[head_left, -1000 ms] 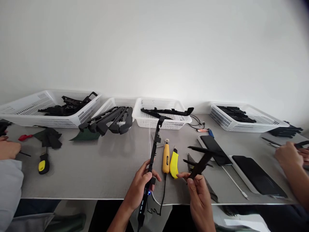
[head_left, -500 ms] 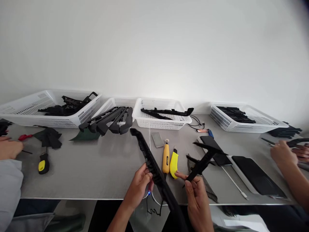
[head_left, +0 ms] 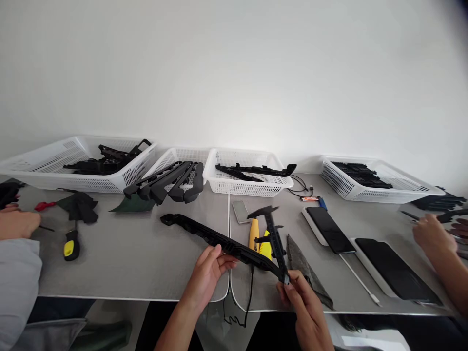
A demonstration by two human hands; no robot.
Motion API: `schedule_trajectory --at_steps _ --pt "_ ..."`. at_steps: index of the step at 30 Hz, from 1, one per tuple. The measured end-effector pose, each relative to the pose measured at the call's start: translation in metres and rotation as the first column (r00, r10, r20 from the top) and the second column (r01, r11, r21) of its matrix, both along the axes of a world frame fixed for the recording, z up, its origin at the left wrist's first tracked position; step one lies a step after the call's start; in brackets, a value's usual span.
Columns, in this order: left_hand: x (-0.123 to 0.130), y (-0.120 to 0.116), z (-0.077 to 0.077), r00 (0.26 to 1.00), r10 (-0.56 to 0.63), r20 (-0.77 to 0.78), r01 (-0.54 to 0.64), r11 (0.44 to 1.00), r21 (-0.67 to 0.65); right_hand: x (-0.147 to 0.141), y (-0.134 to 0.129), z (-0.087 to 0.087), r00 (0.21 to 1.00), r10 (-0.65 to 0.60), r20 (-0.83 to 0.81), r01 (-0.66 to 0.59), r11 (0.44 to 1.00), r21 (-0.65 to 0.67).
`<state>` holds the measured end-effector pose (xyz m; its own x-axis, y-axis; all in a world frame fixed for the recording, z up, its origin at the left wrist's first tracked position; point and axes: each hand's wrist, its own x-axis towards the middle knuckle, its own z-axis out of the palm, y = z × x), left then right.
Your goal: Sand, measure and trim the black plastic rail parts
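My left hand is closed around the middle of a long black plastic trim strip, which slants down from upper left to lower right above the table. In my right hand, thumb and fingers pinch the lower end of a black caliper. Its jaws point up and away from me. The strip's right end meets the caliper's lower end at my right fingertips; whether those fingers also grip the strip, I cannot tell. Behind the caliper lie a yellow-orange handled tool and a yellow utility knife, both partly covered.
White baskets with black parts line the wall. Grey trim pieces overhang one basket. Two phones on white boxes, a grey cloth and a screwdriver lie around. Co-workers' hands are at both sides.
The strip has turned from steep to flatter, its far end swinging left. My right hand has turned the caliper more upright and brought it left against the strip's near end.
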<state>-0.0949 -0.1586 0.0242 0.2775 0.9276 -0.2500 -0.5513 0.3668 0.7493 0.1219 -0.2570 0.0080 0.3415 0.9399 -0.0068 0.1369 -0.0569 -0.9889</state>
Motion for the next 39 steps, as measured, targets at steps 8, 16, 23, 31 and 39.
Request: schedule_trajectory --at_steps 8,16,23,31,39 --pt "0.002 -0.003 0.002 0.994 -0.030 -0.104 0.037 0.997 0.064 0.048 -0.017 0.019 0.974 0.109 0.200 -0.087 0.989 -0.117" --pt "0.006 -0.005 0.002 0.993 -0.018 -0.115 0.033 0.991 0.127 0.065 -0.002 0.062 0.917 0.310 0.252 -0.243 0.934 -0.263" --pt "0.000 -0.003 0.001 1.000 0.008 -0.008 -0.008 1.000 0.009 0.057 0.014 0.059 0.854 0.460 0.242 -0.373 0.867 -0.331" --pt "0.002 -0.003 -0.003 1.000 -0.002 -0.023 0.003 0.999 0.046 0.053 0.011 0.056 0.860 0.434 0.267 -0.326 0.871 -0.367" --pt "0.004 -0.008 0.001 0.988 -0.041 -0.149 0.065 0.985 0.160 0.057 0.008 0.073 0.796 0.471 0.381 -0.369 0.876 -0.312"
